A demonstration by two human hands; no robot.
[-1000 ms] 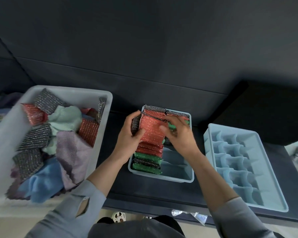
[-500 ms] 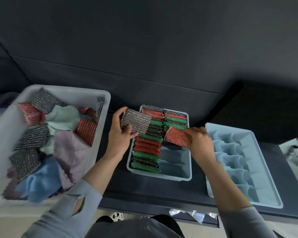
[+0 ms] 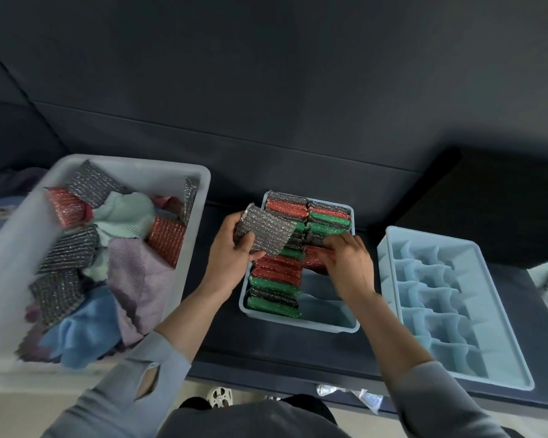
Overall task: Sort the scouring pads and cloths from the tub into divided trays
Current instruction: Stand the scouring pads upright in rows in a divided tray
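Note:
A white tub [image 3: 196, 197] on the left holds silver and red scouring pads and green, purple and blue cloths. In the middle, a light blue divided tray [image 3: 301, 320] is packed with red, green and silver pads standing on edge. My left hand [image 3: 231, 260] holds a silver scouring pad [image 3: 266, 232] above the tray's left column. My right hand [image 3: 348, 267] grips a red scouring pad [image 3: 314, 259] and presses it into a slot of the right column. Two slots nearest me in that column hold nothing.
A second light blue divided tray [image 3: 389, 248] with wavy partitions stands to the right, nothing in it. Everything rests on a dark tabletop [image 3: 298, 352] against a dark wall. A raised dark block [image 3: 487, 210] sits at the back right.
My right hand has carried the red pad from above the tray's right edge down into the right column. My left hand, still holding the silver pad, has barely shifted.

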